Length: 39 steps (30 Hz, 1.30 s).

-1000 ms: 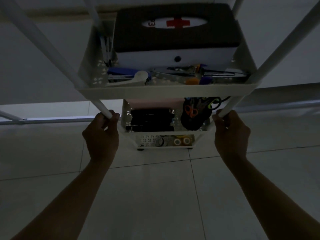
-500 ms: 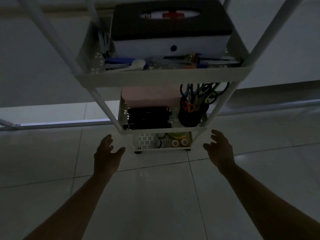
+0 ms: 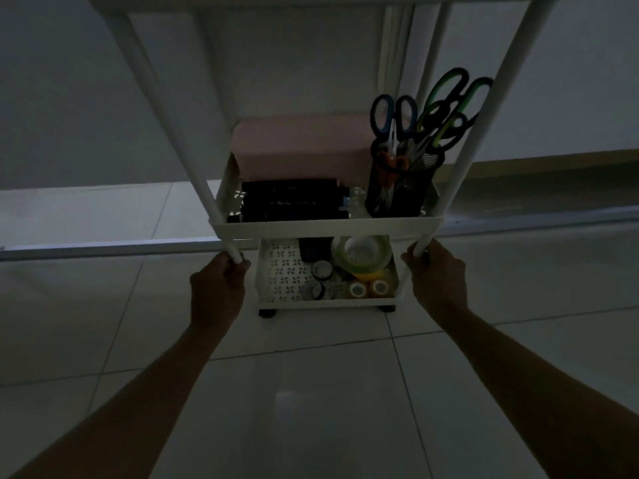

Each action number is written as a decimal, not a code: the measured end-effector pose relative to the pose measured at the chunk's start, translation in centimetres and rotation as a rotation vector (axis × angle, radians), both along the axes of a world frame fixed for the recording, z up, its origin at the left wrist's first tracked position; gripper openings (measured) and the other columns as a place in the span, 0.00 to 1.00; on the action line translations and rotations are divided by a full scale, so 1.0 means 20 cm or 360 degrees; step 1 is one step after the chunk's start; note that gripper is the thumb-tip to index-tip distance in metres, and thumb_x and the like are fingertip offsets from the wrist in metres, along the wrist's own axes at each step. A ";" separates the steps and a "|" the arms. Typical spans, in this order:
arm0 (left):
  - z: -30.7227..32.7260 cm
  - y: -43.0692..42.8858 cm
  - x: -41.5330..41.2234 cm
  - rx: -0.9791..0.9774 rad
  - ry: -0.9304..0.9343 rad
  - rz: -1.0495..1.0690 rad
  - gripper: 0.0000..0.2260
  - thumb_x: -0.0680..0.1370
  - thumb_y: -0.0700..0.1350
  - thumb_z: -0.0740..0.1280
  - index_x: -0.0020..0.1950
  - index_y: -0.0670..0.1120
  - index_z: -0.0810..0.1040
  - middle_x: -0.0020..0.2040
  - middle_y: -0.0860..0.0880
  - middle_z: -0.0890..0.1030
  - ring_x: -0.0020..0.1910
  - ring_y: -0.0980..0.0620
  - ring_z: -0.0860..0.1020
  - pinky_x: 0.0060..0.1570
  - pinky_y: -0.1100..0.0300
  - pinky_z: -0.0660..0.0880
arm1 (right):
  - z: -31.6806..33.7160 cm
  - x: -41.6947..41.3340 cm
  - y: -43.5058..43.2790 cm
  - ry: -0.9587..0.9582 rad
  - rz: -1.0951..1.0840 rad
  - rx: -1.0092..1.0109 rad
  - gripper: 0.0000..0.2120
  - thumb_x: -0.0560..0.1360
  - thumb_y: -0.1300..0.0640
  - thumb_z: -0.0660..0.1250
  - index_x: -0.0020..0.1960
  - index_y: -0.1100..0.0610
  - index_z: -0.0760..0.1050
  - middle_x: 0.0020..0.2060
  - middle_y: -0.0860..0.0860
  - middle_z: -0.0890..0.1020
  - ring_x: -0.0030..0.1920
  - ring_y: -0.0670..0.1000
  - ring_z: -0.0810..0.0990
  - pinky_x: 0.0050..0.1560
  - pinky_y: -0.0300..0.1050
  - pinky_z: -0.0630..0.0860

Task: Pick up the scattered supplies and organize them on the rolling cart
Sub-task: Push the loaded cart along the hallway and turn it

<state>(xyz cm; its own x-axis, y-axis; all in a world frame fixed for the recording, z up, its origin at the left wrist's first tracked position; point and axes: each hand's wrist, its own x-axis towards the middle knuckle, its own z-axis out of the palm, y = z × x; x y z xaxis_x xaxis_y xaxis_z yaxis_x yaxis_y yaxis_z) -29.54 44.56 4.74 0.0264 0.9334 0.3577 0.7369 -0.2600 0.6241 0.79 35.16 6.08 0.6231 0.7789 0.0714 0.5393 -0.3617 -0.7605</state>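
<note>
A white rolling cart (image 3: 325, 227) stands on the floor in front of me. My left hand (image 3: 217, 288) grips its front left post below the middle shelf. My right hand (image 3: 437, 276) grips the front right post at the same height. The middle shelf holds a pink box (image 3: 297, 146), black markers (image 3: 290, 200) and a black mesh cup (image 3: 397, 188) with several scissors (image 3: 439, 108). Several tape rolls (image 3: 361, 255) lie in the bottom tray (image 3: 276, 274). The top shelf is out of frame.
Pale floor tiles (image 3: 311, 392) stretch toward me. A light wall (image 3: 69, 81) rises behind the cart, with a baseboard strip (image 3: 103, 245) along its foot. The cart's black casters (image 3: 267, 312) rest on the tiles. The room is dim.
Both hands let go of the posts under the top shelf, dropped down, and now grip the posts under the middle shelf. My view has lowered and moved closer to the cart.
</note>
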 end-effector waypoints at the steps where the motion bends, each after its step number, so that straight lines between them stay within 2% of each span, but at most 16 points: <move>1: -0.01 0.00 -0.01 0.0006 -0.0009 -0.0022 0.08 0.77 0.43 0.70 0.49 0.38 0.81 0.39 0.42 0.84 0.38 0.45 0.82 0.38 0.61 0.71 | -0.01 0.00 0.00 -0.0022 0.0012 0.0013 0.05 0.76 0.55 0.67 0.48 0.56 0.75 0.40 0.49 0.80 0.42 0.51 0.81 0.45 0.46 0.79; 3: -0.01 -0.01 -0.02 -0.0188 -0.0165 -0.0061 0.11 0.75 0.45 0.72 0.54 0.40 0.80 0.46 0.45 0.85 0.43 0.50 0.82 0.42 0.60 0.77 | -0.02 0.00 -0.03 0.0129 0.0001 -0.0027 0.12 0.75 0.54 0.69 0.55 0.57 0.74 0.46 0.49 0.81 0.47 0.51 0.81 0.45 0.42 0.77; 5: -0.04 0.00 -0.03 -0.0582 -0.0336 0.0044 0.21 0.74 0.49 0.73 0.64 0.44 0.77 0.57 0.47 0.83 0.53 0.49 0.81 0.51 0.58 0.77 | -0.10 0.00 -0.05 0.0346 -0.0062 -0.0167 0.23 0.72 0.53 0.72 0.64 0.57 0.71 0.57 0.53 0.80 0.55 0.54 0.80 0.52 0.48 0.78; 6: -0.08 0.01 -0.04 -0.0736 -0.0303 0.0091 0.23 0.74 0.52 0.73 0.66 0.45 0.76 0.60 0.47 0.82 0.56 0.47 0.80 0.54 0.57 0.76 | -0.15 0.00 -0.05 0.0375 -0.0091 -0.0266 0.25 0.72 0.52 0.72 0.66 0.57 0.71 0.60 0.55 0.79 0.57 0.56 0.79 0.56 0.51 0.77; 9: -0.25 0.04 -0.01 -0.0944 -0.0087 0.0072 0.22 0.75 0.56 0.69 0.63 0.43 0.79 0.59 0.43 0.82 0.57 0.43 0.79 0.58 0.52 0.76 | -0.30 -0.01 -0.03 0.0375 -0.0114 -0.0475 0.20 0.74 0.50 0.69 0.63 0.57 0.75 0.59 0.59 0.80 0.54 0.59 0.79 0.53 0.49 0.76; 12: -0.38 0.00 0.05 -0.0827 -0.0033 0.0173 0.15 0.79 0.50 0.65 0.58 0.41 0.81 0.55 0.40 0.83 0.55 0.39 0.79 0.55 0.54 0.73 | -0.41 -0.03 0.01 0.0374 -0.0196 -0.0410 0.13 0.76 0.54 0.66 0.57 0.59 0.79 0.53 0.60 0.82 0.44 0.56 0.76 0.45 0.43 0.71; 16: -0.45 0.02 0.05 -0.0626 0.0096 0.0190 0.12 0.79 0.48 0.66 0.52 0.40 0.81 0.50 0.39 0.84 0.52 0.38 0.81 0.50 0.54 0.73 | -0.47 -0.03 0.03 0.0260 -0.0205 -0.0403 0.15 0.77 0.55 0.66 0.62 0.59 0.77 0.60 0.59 0.79 0.54 0.59 0.79 0.46 0.40 0.70; 18: -0.47 0.04 0.05 -0.0605 0.0159 0.0180 0.12 0.78 0.48 0.67 0.50 0.38 0.81 0.49 0.38 0.84 0.50 0.37 0.81 0.50 0.51 0.74 | -0.47 -0.03 0.03 0.0242 -0.0186 -0.0405 0.15 0.77 0.56 0.66 0.62 0.59 0.76 0.60 0.60 0.79 0.54 0.60 0.79 0.47 0.42 0.71; 22: -0.51 0.04 0.09 -0.0615 0.0117 0.0192 0.13 0.80 0.47 0.65 0.51 0.36 0.80 0.49 0.37 0.83 0.50 0.36 0.81 0.51 0.51 0.72 | -0.50 -0.04 0.05 0.0380 -0.0259 -0.0335 0.15 0.76 0.55 0.67 0.62 0.54 0.74 0.52 0.60 0.82 0.47 0.60 0.81 0.43 0.48 0.77; 25: -0.55 0.05 0.07 -0.0596 0.0119 0.0182 0.14 0.79 0.48 0.66 0.47 0.37 0.81 0.45 0.37 0.84 0.46 0.37 0.82 0.46 0.54 0.72 | -0.55 -0.05 0.06 0.0393 -0.0362 -0.0295 0.09 0.76 0.55 0.68 0.55 0.53 0.72 0.44 0.60 0.81 0.39 0.59 0.81 0.31 0.46 0.77; 29: -0.54 0.05 0.06 -0.0709 0.0084 0.0188 0.13 0.79 0.48 0.66 0.48 0.38 0.81 0.47 0.37 0.83 0.49 0.37 0.81 0.46 0.55 0.70 | -0.56 -0.05 0.05 0.0380 -0.0351 -0.0290 0.09 0.76 0.56 0.67 0.51 0.55 0.69 0.41 0.59 0.79 0.33 0.53 0.76 0.25 0.38 0.66; 32: -0.48 0.05 0.05 -0.0888 0.0054 0.0118 0.15 0.79 0.49 0.67 0.57 0.39 0.81 0.55 0.38 0.83 0.55 0.39 0.80 0.54 0.53 0.72 | -0.52 -0.03 0.04 0.0371 -0.0251 -0.0329 0.10 0.76 0.56 0.68 0.52 0.58 0.70 0.41 0.58 0.77 0.33 0.52 0.72 0.27 0.39 0.65; 34: -0.41 0.05 0.02 -0.0972 -0.0048 0.0147 0.23 0.77 0.50 0.69 0.69 0.43 0.73 0.64 0.41 0.79 0.63 0.41 0.77 0.61 0.52 0.72 | -0.50 -0.02 0.04 0.0418 -0.0193 -0.0381 0.12 0.75 0.54 0.69 0.53 0.58 0.70 0.42 0.58 0.77 0.34 0.52 0.72 0.29 0.41 0.65; 35: -0.35 0.04 -0.01 -0.0957 -0.0184 0.0187 0.25 0.76 0.48 0.70 0.72 0.46 0.70 0.66 0.43 0.78 0.64 0.43 0.76 0.61 0.51 0.73 | -0.48 0.00 0.03 0.0484 -0.0178 -0.0407 0.14 0.74 0.54 0.70 0.54 0.57 0.70 0.44 0.59 0.78 0.35 0.53 0.74 0.30 0.41 0.66; 37: -0.22 0.03 -0.06 -0.0799 -0.0596 0.0161 0.24 0.73 0.44 0.70 0.69 0.53 0.73 0.64 0.48 0.80 0.60 0.46 0.79 0.52 0.51 0.77 | -0.42 0.06 0.01 0.0674 -0.0144 -0.0317 0.16 0.72 0.56 0.71 0.57 0.53 0.70 0.54 0.59 0.80 0.46 0.58 0.78 0.37 0.43 0.70; 39: -0.06 0.00 -0.09 -0.0547 -0.0972 0.0066 0.20 0.71 0.48 0.68 0.63 0.57 0.76 0.59 0.53 0.82 0.57 0.50 0.81 0.53 0.50 0.78 | -0.30 0.10 -0.04 0.0761 -0.0093 -0.0023 0.18 0.72 0.56 0.68 0.60 0.47 0.71 0.63 0.55 0.77 0.58 0.58 0.78 0.47 0.50 0.75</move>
<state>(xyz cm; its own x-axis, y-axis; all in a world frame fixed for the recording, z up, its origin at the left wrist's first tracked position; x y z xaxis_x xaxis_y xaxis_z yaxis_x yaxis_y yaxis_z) -31.34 44.62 3.50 -0.1236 0.9922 -0.0185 0.2334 0.0472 0.9712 2.85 34.28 0.16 0.6263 0.7404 -0.2442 0.1088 -0.3932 -0.9130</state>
